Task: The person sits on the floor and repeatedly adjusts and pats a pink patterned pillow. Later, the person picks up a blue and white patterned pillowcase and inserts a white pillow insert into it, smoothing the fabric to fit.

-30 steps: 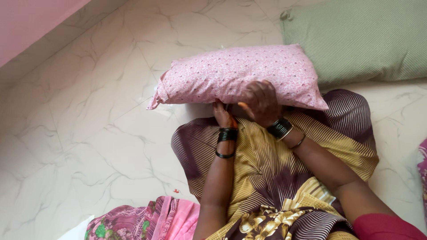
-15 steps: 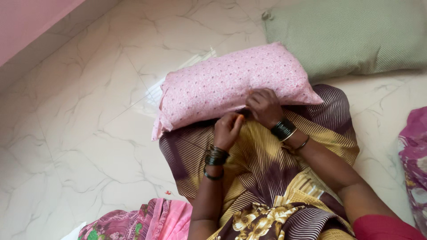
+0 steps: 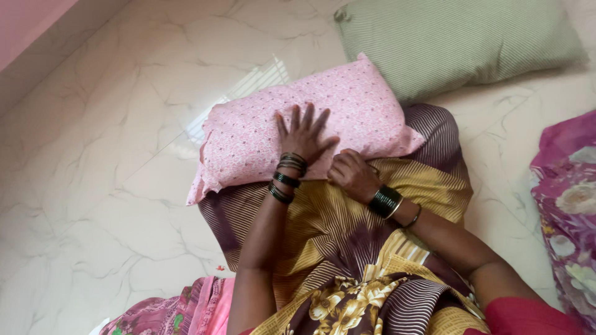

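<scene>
A pink pillow with a small flower print (image 3: 248,136) lies across my lap on the yellow and purple striped cloth (image 3: 335,217). My left hand (image 3: 304,133) lies flat on top of the pillow with its fingers spread. My right hand (image 3: 352,175) is curled at the pillow's near edge, fingers closed against the fabric; I cannot see whether it grips the edge. Both wrists carry dark bangles.
A green checked pillow (image 3: 453,43) lies on the white marble floor (image 3: 93,186) behind the pink one. Purple flowered cloth (image 3: 568,205) is at the right edge, pink flowered cloth (image 3: 192,310) at the bottom left. A pink wall (image 3: 25,25) is at top left.
My left hand has come out from under the pillow's near edge and now rests flat on top. My right hand slid down from the pillow's face to its near edge.
</scene>
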